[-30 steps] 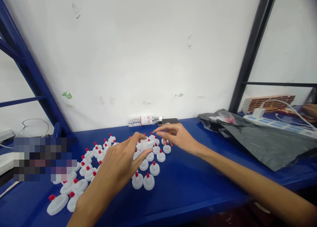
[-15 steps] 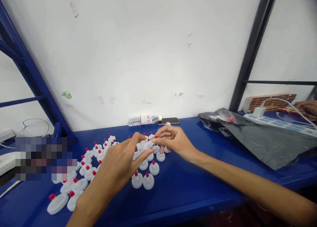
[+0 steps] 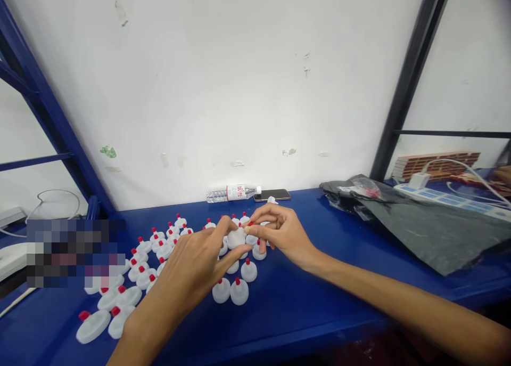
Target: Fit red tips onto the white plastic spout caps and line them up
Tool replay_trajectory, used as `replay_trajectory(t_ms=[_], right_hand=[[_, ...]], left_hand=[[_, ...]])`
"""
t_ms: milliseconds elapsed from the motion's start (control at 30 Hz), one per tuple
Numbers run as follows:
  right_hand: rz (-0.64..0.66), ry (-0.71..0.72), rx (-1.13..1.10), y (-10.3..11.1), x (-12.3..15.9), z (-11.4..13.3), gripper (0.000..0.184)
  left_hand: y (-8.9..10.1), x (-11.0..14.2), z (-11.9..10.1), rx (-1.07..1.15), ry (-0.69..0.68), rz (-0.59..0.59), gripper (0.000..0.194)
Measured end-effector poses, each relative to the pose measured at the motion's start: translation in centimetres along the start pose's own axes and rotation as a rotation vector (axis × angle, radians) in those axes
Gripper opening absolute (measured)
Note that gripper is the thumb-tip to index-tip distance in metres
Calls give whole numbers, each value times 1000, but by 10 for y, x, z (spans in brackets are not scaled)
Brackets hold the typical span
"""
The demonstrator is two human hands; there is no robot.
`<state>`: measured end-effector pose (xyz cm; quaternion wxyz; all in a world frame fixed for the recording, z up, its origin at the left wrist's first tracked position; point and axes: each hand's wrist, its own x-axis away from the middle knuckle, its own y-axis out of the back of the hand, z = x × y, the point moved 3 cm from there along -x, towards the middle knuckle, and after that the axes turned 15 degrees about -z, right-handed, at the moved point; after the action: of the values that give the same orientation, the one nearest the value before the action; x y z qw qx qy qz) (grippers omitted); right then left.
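Observation:
Several white bottle caps with red tips (image 3: 239,292) stand in rows on the blue table (image 3: 303,302). My left hand (image 3: 195,270) grips one white cap (image 3: 236,238) between thumb and fingers, just above the rows. My right hand (image 3: 279,233) is closed in a pinch on the small red tip at the top of that same cap. The two hands touch over the middle of the cap group.
A water bottle (image 3: 233,193) lies by the wall next to a phone (image 3: 272,195). A black plastic bag (image 3: 423,222) covers the table's right side, with a white power strip (image 3: 451,201) and cables behind it. Blue shelf posts rise at left.
My right hand came in from the cap rows and closed its fingertips on the red tip at the cap held by my left hand. The left hand shifted slightly right.

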<state>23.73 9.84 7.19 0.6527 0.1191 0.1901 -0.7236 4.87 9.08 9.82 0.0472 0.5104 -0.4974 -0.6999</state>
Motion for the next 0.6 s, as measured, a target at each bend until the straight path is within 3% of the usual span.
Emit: replay_trajectory(t_ms=[200,600], right_hand=[[23,14,31,0,2,-3,26],[-27,40,2,0,-1,0,21]], left_hand=[[-1,1,0,15,-54,-2,32],[0,0,-2,57,-4,13,36]])
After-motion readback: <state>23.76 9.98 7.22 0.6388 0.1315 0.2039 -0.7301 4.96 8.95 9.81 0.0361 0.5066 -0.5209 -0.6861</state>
